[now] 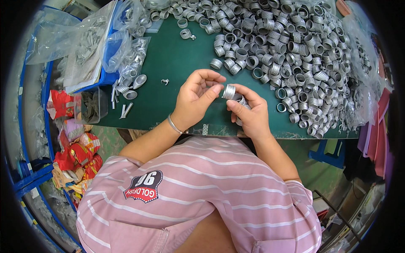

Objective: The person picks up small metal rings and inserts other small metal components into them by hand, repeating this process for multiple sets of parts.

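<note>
My right hand is closed around silver ribbed metal rings. One ring sits upright between thumb and forefinger; at least one more ring is tucked in the palm, partly covered by the fingers. Just left of the held ring, my left hand has its fingers curled and its thumb tip close to the fingertips, as in a pinch. Anything between those tips is too small or hidden to make out. Both hands are above the near edge of the green table. A large heap of similar rings covers the table's right side.
A small metal piece and a ring lie apart on the table. To the left are oval metal parts, short metal tubes, a clear plastic box and a blue bin with plastic bags. A blue stool stands below right.
</note>
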`<state>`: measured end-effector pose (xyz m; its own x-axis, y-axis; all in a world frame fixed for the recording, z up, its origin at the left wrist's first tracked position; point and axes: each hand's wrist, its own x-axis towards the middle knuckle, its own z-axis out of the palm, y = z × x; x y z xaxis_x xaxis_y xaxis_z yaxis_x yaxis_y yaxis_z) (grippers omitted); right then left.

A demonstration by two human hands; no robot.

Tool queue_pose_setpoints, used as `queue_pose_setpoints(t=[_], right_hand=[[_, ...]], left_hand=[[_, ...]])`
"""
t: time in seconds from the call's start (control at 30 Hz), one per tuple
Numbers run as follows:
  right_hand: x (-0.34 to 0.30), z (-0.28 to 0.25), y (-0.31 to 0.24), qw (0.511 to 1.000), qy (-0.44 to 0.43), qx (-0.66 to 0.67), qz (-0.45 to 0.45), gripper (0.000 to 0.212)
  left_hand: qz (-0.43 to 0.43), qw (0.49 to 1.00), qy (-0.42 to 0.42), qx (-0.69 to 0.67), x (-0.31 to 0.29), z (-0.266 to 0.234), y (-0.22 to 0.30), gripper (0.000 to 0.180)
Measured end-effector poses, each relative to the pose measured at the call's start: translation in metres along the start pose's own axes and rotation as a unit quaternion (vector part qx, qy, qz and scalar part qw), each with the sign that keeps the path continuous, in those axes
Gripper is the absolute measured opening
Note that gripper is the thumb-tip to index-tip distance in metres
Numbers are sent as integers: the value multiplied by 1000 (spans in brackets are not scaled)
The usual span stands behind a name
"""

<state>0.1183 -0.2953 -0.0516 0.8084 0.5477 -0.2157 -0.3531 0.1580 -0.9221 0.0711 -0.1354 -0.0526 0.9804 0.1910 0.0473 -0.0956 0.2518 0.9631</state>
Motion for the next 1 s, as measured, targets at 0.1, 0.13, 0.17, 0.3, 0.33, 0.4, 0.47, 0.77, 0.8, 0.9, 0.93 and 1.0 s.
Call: queue_pose_setpoints(t=[0.1,0.13,0.17,0.3,0.33,0.4,0.47,0.77,0.8,0.9,0.93,1.0], right_hand=[[-2,0,-1,999,-7,-29,-14,37],[-2,-1,2,999,-9,-38,-28,38],[-2,-2,4,998,-12,-48,-42,40],[1,-1,4,999,3,11,-52,41],[2,-4,3,997,-5,74,-17,41],[2,-5,3,985,-18,165,37,40],[2,-4,1,972,-29,221,76,37],[-4,-3,4,998,-6,58,-32,37],[-4,-2,4,998,0,43,-44,38],[-4,-2,3,998,14,29,-49,39],[-4,-2,3,998,10,26,-52,37],[-4,-2,3,998,3,20,-59,34]], left_hand=[[-96,995,-9,-9,-1,-6,4,24],[-96,995,-14,-12,-1,-5,3,26],[-97,995,-18,-14,-2,-4,3,29],[17,999,-41,-27,-4,0,-2,40],[43,998,-42,-9,-3,1,-3,42],[96,994,-46,27,-2,1,-4,46],[101,992,-55,52,-3,2,-2,47],[-31,998,-46,24,-7,2,1,41],[-45,998,-50,17,-7,2,1,40],[-14,998,-54,-6,-6,2,-2,39],[-11,999,-50,-3,-7,2,-2,39],[-5,999,-43,2,-7,3,-1,39]])
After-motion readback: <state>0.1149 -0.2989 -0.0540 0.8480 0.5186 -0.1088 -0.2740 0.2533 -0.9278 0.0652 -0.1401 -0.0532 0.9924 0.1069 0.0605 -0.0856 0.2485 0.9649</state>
